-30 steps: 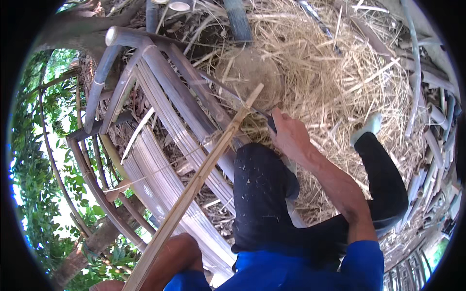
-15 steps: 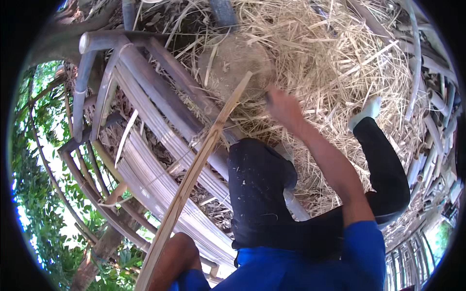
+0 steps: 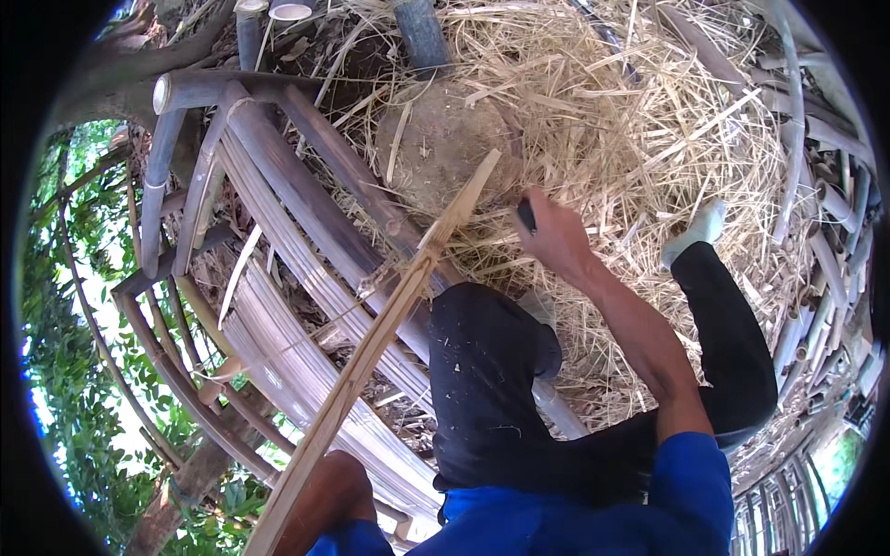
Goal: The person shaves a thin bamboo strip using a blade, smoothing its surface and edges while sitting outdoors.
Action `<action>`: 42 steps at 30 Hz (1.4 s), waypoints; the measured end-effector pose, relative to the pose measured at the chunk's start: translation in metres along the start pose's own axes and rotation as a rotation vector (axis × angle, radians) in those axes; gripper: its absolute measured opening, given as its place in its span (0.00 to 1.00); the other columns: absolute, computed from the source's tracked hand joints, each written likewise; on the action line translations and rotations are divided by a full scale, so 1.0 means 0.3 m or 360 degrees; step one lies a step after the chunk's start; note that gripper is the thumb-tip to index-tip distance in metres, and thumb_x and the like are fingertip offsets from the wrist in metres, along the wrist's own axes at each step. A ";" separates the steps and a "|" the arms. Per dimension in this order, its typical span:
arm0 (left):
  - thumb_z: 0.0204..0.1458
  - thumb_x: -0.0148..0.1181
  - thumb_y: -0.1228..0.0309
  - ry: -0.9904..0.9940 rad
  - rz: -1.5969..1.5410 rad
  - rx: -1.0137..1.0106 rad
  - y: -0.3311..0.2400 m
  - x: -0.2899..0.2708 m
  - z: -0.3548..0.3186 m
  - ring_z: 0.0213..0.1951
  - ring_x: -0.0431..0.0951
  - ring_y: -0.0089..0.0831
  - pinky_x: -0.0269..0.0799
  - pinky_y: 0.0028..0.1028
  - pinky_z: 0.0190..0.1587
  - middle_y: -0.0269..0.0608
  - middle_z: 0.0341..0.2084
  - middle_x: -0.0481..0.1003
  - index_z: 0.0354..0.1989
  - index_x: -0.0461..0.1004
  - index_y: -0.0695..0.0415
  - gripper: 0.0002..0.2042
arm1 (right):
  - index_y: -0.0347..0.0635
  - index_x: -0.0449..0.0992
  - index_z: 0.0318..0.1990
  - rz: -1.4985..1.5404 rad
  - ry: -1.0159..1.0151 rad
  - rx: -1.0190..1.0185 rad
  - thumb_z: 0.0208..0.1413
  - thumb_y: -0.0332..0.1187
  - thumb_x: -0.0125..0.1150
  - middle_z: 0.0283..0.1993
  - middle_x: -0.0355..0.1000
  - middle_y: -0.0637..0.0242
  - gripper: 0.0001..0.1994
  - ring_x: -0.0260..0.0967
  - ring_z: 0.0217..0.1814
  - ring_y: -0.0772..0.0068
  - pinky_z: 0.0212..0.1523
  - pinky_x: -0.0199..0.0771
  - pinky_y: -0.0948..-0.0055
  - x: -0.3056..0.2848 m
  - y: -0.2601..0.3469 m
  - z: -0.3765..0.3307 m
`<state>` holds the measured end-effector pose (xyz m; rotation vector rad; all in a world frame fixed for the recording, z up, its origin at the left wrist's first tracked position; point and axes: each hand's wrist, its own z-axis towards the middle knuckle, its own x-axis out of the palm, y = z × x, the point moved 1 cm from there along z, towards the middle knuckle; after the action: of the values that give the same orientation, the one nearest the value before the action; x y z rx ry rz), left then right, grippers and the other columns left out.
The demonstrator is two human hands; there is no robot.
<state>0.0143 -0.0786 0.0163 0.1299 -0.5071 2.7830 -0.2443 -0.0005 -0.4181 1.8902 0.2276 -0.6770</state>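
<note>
A long, pale wooden strip [image 3: 371, 345] slants from the lower left up to a tapered tip, which lies over the edge of a round, dusty chopping block [image 3: 436, 139]. Just right of that tip is my right hand [image 3: 556, 236], closed around a tool with a short black handle [image 3: 527, 215]. Its blade, if it has one, cannot be made out. My bent left arm [image 3: 326, 496] shows beside the strip's near end at the bottom edge. The left hand itself is out of sight.
A slatted bamboo bench [image 3: 306, 208] stands left of my bent knee [image 3: 482, 343]. Straw-like shavings [image 3: 612, 139] cover the ground around the block. An upright bamboo post [image 3: 422, 37] rises behind it. Bamboo poles [image 3: 830, 204] lie along the right, and foliage [image 3: 74, 371] fills the left.
My right hand has drawn back slightly toward me, and the black handle shows more clearly. The strip's tip has shifted a little to the right. The view has tilted slightly.
</note>
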 end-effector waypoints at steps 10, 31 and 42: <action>0.72 0.38 0.57 -0.0279 -0.0075 0.0194 0.097 0.116 -0.021 0.17 0.56 0.17 0.48 0.18 0.12 0.25 0.19 0.55 0.31 0.61 0.51 0.17 | 0.36 0.64 0.53 -0.0056 -0.0018 0.0175 0.64 0.40 0.58 0.26 0.73 0.45 0.19 0.74 0.27 0.38 0.31 0.75 0.47 -0.033 -0.060 -0.041; 0.67 0.47 0.66 -0.0155 -0.0190 -0.0325 -0.059 0.024 -0.087 0.19 0.51 0.23 0.50 0.23 0.19 0.32 0.20 0.53 0.28 0.56 0.56 0.14 | 0.43 0.72 0.43 0.0072 -0.0323 -0.0470 0.59 0.34 0.64 0.28 0.71 0.56 0.10 0.75 0.23 0.55 0.23 0.80 0.62 -0.162 0.489 -0.294; 0.66 0.49 0.64 -0.0135 -0.0190 -0.0343 -0.050 -0.008 -0.073 0.19 0.52 0.23 0.51 0.25 0.20 0.31 0.20 0.56 0.30 0.60 0.56 0.13 | 0.42 0.66 0.46 0.0063 -0.0251 -0.0357 0.62 0.33 0.59 0.28 0.73 0.50 0.10 0.74 0.26 0.44 0.24 0.75 0.51 -0.126 0.355 -0.233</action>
<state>0.0205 -0.0580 0.0005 0.2226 -0.7893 2.5957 -0.2028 0.0233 -0.2941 1.6154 0.1577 -0.7384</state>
